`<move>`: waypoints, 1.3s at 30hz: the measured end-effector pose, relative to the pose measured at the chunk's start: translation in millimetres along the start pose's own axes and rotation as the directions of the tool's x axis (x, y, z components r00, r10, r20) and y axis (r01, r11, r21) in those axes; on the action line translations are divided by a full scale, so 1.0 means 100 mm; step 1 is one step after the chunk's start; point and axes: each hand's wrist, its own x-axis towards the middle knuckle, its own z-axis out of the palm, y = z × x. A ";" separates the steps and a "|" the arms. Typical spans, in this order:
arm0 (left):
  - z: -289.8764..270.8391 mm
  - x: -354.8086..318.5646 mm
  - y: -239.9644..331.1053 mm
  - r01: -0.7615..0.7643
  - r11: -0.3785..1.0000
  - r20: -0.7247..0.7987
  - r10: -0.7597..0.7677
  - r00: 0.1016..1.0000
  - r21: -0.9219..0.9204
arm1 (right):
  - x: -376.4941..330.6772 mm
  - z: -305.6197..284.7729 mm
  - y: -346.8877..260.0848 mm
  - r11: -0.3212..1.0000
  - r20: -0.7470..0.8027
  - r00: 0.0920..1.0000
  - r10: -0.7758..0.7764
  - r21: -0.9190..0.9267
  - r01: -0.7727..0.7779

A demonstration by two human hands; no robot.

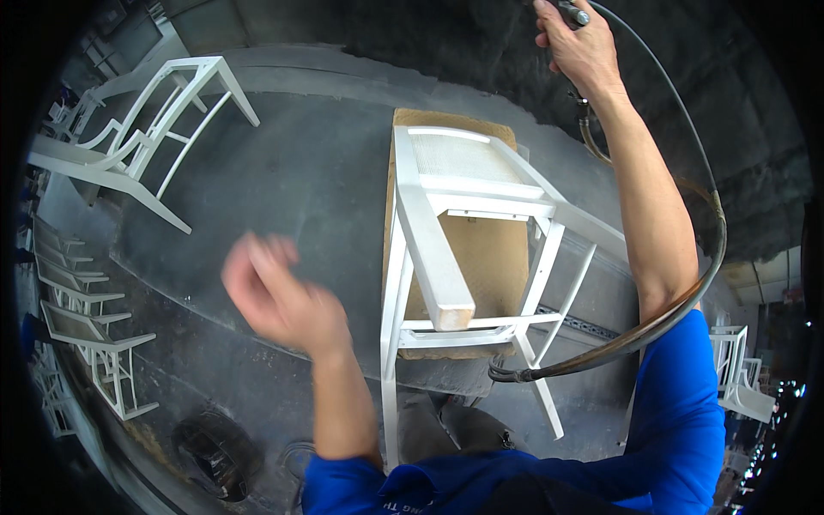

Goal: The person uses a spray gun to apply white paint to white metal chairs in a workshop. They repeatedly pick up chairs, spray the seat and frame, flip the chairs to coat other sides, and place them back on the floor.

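Holding one tool [578, 15], the right hand [585, 53] extends past one chair [427, 236].

- White chair [436, 266]: we note an open frame with a pale textured panel [463, 160] at its far end; one thick member ends in a tan face.
- Pose: we find it over a brown board [489, 257], legs extending past the near edge.
- Handheld tool [579, 15]: we see metal in the right hand [588, 53], partly hidden.
- Hose [722, 223]: we trace a dark curve crossing the right arm.

Dim grey light, blurred left grip [279, 296], dark fisheye-bent edges
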 end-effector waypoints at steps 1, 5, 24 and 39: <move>-0.24 -0.44 0.10 0.068 0.998 -0.022 -0.067 0.998 0.018 | 0.00 -0.10 -0.06 1.000 -0.020 1.000 0.006 -0.027 -0.007; -0.85 -2.12 0.66 0.520 0.785 0.618 -0.601 0.507 0.338 | -0.04 -0.38 -0.31 0.995 -0.053 0.995 0.081 -0.052 -0.083; -1.45 -2.79 0.65 0.564 0.677 0.834 -0.551 -0.038 0.473 | -0.69 0.52 1.24 0.907 0.341 0.921 0.191 -0.419 -0.033; -1.62 -2.64 0.62 0.662 0.563 0.747 -0.665 0.007 0.495 | -1.26 1.40 2.10 0.871 0.423 0.822 0.383 -0.463 -0.168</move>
